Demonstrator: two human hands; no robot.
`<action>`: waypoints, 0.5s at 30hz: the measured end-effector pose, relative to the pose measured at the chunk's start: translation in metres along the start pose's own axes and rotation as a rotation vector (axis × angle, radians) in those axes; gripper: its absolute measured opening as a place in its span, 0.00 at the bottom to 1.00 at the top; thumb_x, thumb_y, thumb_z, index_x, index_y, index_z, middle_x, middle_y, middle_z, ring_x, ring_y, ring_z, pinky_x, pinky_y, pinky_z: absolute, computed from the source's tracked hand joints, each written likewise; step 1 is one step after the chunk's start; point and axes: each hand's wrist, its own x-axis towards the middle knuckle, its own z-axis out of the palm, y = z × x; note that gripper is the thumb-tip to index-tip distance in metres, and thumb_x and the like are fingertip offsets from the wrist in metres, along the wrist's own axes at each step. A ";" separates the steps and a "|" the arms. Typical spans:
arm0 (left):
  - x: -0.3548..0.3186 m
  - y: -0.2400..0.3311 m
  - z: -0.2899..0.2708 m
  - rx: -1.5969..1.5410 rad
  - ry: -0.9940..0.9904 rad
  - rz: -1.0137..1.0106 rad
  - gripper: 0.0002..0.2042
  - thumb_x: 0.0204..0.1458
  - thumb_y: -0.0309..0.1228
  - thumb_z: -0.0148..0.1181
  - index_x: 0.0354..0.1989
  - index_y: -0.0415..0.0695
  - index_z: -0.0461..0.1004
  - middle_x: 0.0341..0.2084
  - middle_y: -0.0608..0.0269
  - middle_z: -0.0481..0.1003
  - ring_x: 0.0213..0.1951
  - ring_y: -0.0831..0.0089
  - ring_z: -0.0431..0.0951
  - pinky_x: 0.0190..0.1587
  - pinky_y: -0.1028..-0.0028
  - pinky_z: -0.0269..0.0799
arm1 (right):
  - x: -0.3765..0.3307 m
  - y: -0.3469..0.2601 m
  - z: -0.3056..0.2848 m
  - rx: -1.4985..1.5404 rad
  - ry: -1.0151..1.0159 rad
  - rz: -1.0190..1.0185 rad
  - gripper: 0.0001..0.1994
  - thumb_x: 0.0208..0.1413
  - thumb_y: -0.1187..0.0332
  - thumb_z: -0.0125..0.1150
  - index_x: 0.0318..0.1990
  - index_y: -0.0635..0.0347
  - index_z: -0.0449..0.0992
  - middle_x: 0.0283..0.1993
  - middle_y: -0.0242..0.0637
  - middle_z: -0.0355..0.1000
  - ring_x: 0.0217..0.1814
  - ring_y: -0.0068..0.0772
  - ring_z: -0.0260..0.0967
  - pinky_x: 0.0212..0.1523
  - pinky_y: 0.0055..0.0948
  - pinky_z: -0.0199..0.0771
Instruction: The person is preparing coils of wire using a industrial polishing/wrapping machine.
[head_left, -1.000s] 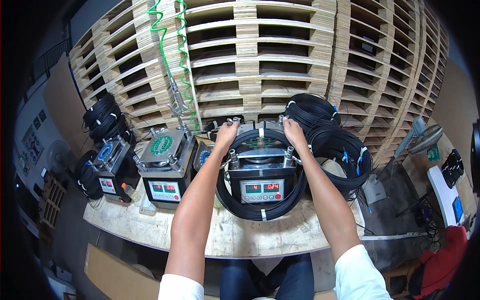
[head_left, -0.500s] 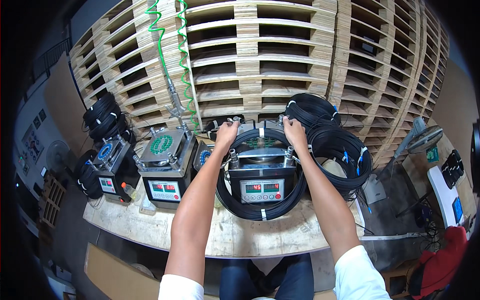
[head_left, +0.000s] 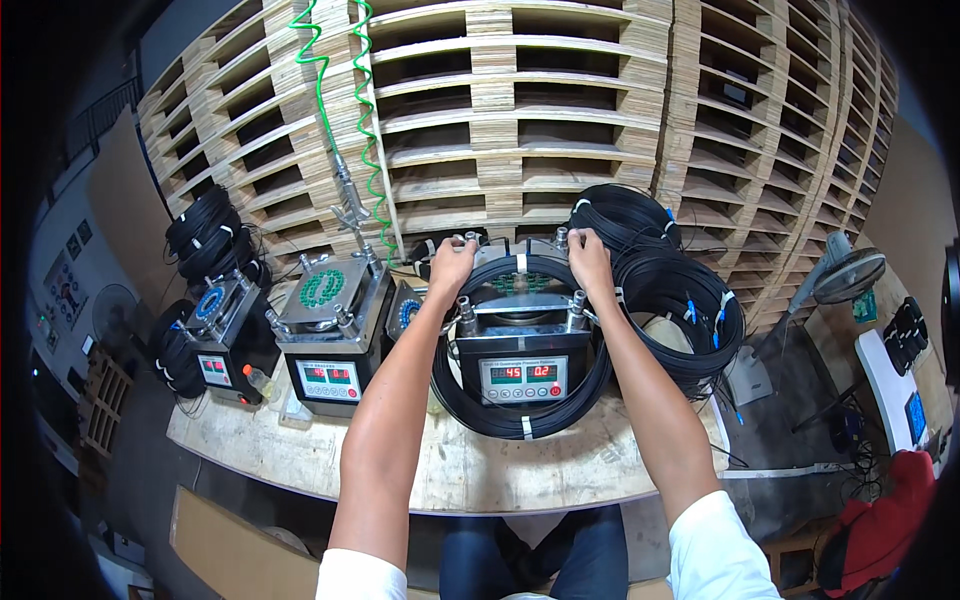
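In front of me stands a boxy black machine [head_left: 522, 354] with a steel top plate, metal corner posts and a lit red digital display. A coil of black cable [head_left: 447, 405], bound with white ties, rings the machine, its lower part hanging down the front. At the far left corner, the closed fingers of my left hand [head_left: 453, 264] grip a metal knob [head_left: 471, 239]. My right hand [head_left: 590, 262] pinches the matching knob [head_left: 562, 238] at the far right corner. Both forearms reach past the sides of the coil.
Two similar machines [head_left: 328, 335] [head_left: 222, 330] stand to the left, near a small bottle [head_left: 257, 380]. Black cable coils [head_left: 690, 310] are stacked at the right, others [head_left: 205, 235] at the far left. Wooden pallets [head_left: 495, 110] rise behind the table [head_left: 480, 470]. Green spiral hoses [head_left: 320, 80] hang there.
The digits on the displays of the front machine and the one to its left have changed. Both hands stay at the far knobs, with only a slight shift of the fingers.
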 end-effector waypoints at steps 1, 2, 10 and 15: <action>-0.004 0.005 0.001 -0.002 -0.005 0.003 0.29 0.52 0.50 0.56 0.53 0.36 0.74 0.49 0.38 0.76 0.56 0.48 0.75 0.59 0.61 0.67 | 0.000 0.001 -0.003 -0.039 -0.012 0.033 0.23 0.64 0.50 0.47 0.49 0.60 0.76 0.49 0.59 0.75 0.55 0.63 0.70 0.57 0.50 0.69; -0.008 0.010 0.002 0.025 -0.017 0.005 0.29 0.53 0.51 0.56 0.54 0.37 0.74 0.48 0.42 0.77 0.55 0.52 0.75 0.58 0.63 0.67 | 0.001 0.002 -0.005 -0.077 -0.024 0.066 0.23 0.64 0.49 0.47 0.51 0.58 0.76 0.50 0.58 0.75 0.56 0.63 0.70 0.57 0.50 0.69; -0.017 0.022 -0.009 0.069 -0.110 -0.107 0.30 0.56 0.52 0.52 0.53 0.36 0.76 0.50 0.45 0.77 0.56 0.54 0.75 0.58 0.64 0.66 | 0.004 -0.001 -0.004 -0.190 -0.102 0.171 0.25 0.65 0.47 0.43 0.53 0.57 0.75 0.54 0.58 0.73 0.59 0.63 0.69 0.60 0.51 0.67; -0.009 0.016 0.004 0.051 -0.029 -0.073 0.28 0.56 0.50 0.54 0.53 0.37 0.75 0.45 0.48 0.79 0.51 0.58 0.78 0.55 0.65 0.68 | 0.016 0.021 0.000 -0.075 -0.087 0.033 0.24 0.66 0.51 0.44 0.55 0.61 0.73 0.54 0.61 0.72 0.59 0.65 0.67 0.60 0.47 0.66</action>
